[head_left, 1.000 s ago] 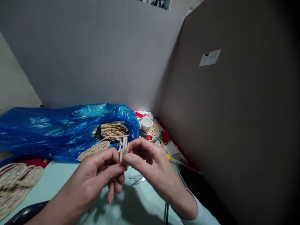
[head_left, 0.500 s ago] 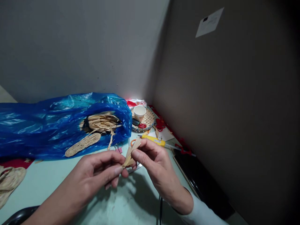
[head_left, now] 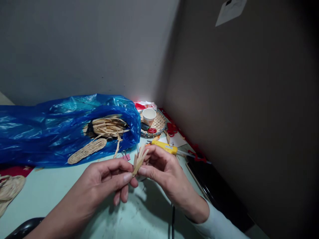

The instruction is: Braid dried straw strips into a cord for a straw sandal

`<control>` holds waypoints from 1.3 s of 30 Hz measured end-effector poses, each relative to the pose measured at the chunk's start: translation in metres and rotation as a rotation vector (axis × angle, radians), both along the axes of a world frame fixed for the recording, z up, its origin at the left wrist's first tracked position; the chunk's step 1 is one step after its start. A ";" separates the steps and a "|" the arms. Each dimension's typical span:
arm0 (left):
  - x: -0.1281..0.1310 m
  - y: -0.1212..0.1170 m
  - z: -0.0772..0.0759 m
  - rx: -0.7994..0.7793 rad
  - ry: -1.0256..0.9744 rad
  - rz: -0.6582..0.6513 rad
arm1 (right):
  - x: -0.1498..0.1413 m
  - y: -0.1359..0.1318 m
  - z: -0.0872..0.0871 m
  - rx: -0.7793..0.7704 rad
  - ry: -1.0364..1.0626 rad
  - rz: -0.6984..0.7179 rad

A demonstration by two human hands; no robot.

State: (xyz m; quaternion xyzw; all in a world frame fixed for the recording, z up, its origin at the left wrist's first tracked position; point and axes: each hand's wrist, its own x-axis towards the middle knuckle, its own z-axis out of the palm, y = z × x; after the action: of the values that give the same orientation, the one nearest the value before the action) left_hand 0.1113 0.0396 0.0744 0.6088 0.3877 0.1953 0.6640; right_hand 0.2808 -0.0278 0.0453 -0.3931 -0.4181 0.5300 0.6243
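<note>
Between my two hands, low over the table, stands a small piece of pale dried plant strips (head_left: 139,161), fanned out at the top. My left hand (head_left: 107,181) pinches its lower end between thumb and fingers. From the other side my right hand (head_left: 164,169) grips the strips with thumb and forefinger. Just beyond the hands lies a yellow glue gun (head_left: 164,147), its nozzle to the left. A pink-and-black binder clip (head_left: 126,156) rests near my left fingers. A woven straw sole (head_left: 87,151) leans on the blue plastic bag (head_left: 57,122).
A bundle of dried strips (head_left: 107,126) pokes from the bag's mouth. Behind stands a woven tray (head_left: 159,123) with a paper cup (head_left: 149,116) and a red round item (head_left: 152,130). Red-handled scissors (head_left: 171,129) lie beside it. A black flat object (head_left: 219,196) lies along the right wall.
The strips in my hands have spread from a flatter, folded shape into a fan standing more upright. My right fingers have shifted slightly on them. The view has tilted a little.
</note>
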 end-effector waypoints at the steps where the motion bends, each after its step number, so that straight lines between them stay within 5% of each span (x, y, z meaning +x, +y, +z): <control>1: 0.000 0.000 0.000 -0.012 -0.004 -0.013 | 0.000 0.000 -0.001 0.003 0.020 0.001; 9: -0.003 0.005 -0.008 0.057 -0.002 -0.034 | -0.005 0.002 -0.009 -0.003 0.066 -0.036; 15: 0.000 0.008 -0.002 0.144 0.081 -0.013 | -0.011 -0.004 -0.013 0.156 -0.397 -0.311; 20: 0.008 0.003 0.005 0.207 0.100 0.099 | -0.014 -0.009 -0.009 0.406 -0.694 -0.350; 31: 0.000 0.006 -0.006 0.048 0.019 0.038 | -0.018 -0.015 -0.023 0.646 -0.909 -0.559; 39: -0.002 0.005 -0.007 -0.175 -0.116 0.103 | -0.011 -0.018 -0.019 0.701 -1.047 -0.409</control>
State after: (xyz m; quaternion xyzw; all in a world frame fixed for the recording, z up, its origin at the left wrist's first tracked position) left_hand 0.1094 0.0448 0.0679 0.5156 0.3950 0.2296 0.7248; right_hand 0.2696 -0.0453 0.0264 -0.4437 -0.7310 -0.0279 0.5177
